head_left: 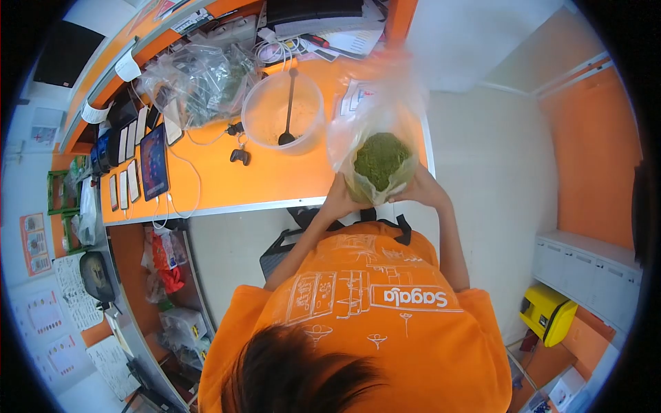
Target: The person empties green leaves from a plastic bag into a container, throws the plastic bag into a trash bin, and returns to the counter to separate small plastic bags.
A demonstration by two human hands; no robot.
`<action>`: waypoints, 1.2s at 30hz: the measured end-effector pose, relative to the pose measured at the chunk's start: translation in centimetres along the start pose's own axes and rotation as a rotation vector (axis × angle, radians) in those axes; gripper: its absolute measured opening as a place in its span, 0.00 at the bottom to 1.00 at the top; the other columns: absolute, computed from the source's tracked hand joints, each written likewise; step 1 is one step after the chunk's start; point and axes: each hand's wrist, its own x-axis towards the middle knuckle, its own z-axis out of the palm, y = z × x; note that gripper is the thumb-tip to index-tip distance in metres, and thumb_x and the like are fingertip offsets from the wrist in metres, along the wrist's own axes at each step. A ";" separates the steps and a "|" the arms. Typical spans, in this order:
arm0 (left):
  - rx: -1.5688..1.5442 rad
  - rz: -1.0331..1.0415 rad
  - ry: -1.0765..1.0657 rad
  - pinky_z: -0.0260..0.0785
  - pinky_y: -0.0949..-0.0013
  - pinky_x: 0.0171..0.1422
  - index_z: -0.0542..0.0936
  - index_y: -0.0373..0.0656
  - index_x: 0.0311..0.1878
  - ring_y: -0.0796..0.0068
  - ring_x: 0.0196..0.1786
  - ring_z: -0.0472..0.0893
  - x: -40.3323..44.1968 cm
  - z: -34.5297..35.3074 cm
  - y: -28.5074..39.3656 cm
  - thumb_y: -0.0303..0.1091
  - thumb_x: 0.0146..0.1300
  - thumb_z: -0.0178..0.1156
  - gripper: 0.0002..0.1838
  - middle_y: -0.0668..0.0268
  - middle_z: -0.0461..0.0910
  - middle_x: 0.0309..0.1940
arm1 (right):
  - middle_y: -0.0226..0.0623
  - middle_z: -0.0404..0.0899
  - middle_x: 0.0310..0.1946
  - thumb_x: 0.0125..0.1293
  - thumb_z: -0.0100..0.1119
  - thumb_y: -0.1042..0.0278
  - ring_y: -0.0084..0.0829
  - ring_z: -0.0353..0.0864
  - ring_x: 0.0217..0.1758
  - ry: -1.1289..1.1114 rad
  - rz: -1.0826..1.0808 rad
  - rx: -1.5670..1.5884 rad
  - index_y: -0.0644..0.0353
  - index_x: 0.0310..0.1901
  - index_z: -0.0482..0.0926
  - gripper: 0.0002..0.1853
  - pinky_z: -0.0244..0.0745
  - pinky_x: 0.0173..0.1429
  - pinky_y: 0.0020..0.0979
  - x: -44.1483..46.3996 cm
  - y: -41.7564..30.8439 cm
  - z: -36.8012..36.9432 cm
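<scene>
A clear plastic bag of green powder [381, 162] is held upright at the table's front right corner, its mouth open toward me. My left hand [339, 198] grips the bag's left side low down, and my right hand [425, 189] grips its right side, with fingers partly hidden behind the plastic. The loose top of the bag spreads up and away, blurred. Left of it stands a clear round plastic tub [313, 134] with a long-handled black spoon [290, 110] leaning inside. Some powder traces show near the tub's bottom.
A heap of clear plastic bags [200, 82] lies behind the tub. A tablet [154, 162], several phones, cables and a small game-controller keyring [240, 156] are on the orange table [275, 182]. Papers sit at the back. A yellow bag [549, 314] rests on the right.
</scene>
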 end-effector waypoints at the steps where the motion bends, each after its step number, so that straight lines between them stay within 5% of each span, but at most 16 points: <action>1: -0.068 -0.006 0.003 0.60 0.64 0.62 0.51 0.37 0.63 0.65 0.60 0.65 -0.3 0.1 1.2 0.32 0.29 0.77 0.57 0.55 0.63 0.57 | 0.42 0.57 0.60 0.30 0.77 0.64 0.40 0.56 0.65 0.001 0.015 0.007 0.59 0.64 0.48 0.58 0.54 0.67 0.38 -0.5 -1.0 0.3; 12: -0.030 -0.105 0.160 0.60 0.64 0.61 0.58 0.38 0.61 0.66 0.58 0.67 -8.0 -6.8 7.8 0.37 0.31 0.73 0.50 0.57 0.67 0.54 | 0.37 0.63 0.54 0.20 0.80 0.61 0.32 0.63 0.58 0.115 -0.124 0.296 0.59 0.63 0.49 0.64 0.60 0.60 0.34 2.7 -8.0 5.9; 25: -0.378 -0.197 0.555 0.59 0.64 0.62 0.57 0.40 0.62 0.66 0.58 0.66 -16.0 -17.0 8.7 0.46 0.41 0.64 0.44 0.59 0.66 0.55 | 0.30 0.69 0.47 0.11 0.81 0.67 0.24 0.69 0.50 -0.151 -0.073 0.899 0.60 0.61 0.54 0.65 0.67 0.52 0.30 11.0 -3.7 17.4; 29: -0.489 -0.183 0.619 0.59 0.63 0.62 0.57 0.40 0.63 0.66 0.58 0.66 -16.0 -17.8 8.4 0.49 0.45 0.61 0.43 0.59 0.66 0.55 | 0.31 0.68 0.51 0.16 0.81 0.67 0.26 0.65 0.56 -0.088 -0.333 0.845 0.59 0.62 0.54 0.63 0.60 0.59 0.30 10.9 -8.8 16.6; 36: -0.720 -0.149 0.684 0.58 0.63 0.62 0.56 0.41 0.63 0.67 0.58 0.66 -14.6 -17.9 8.3 0.53 0.50 0.56 0.41 0.60 0.65 0.56 | 0.37 0.63 0.59 0.37 0.75 0.62 0.29 0.59 0.63 -0.190 -0.230 0.693 0.61 0.64 0.55 0.51 0.49 0.68 0.35 9.5 -11.1 16.8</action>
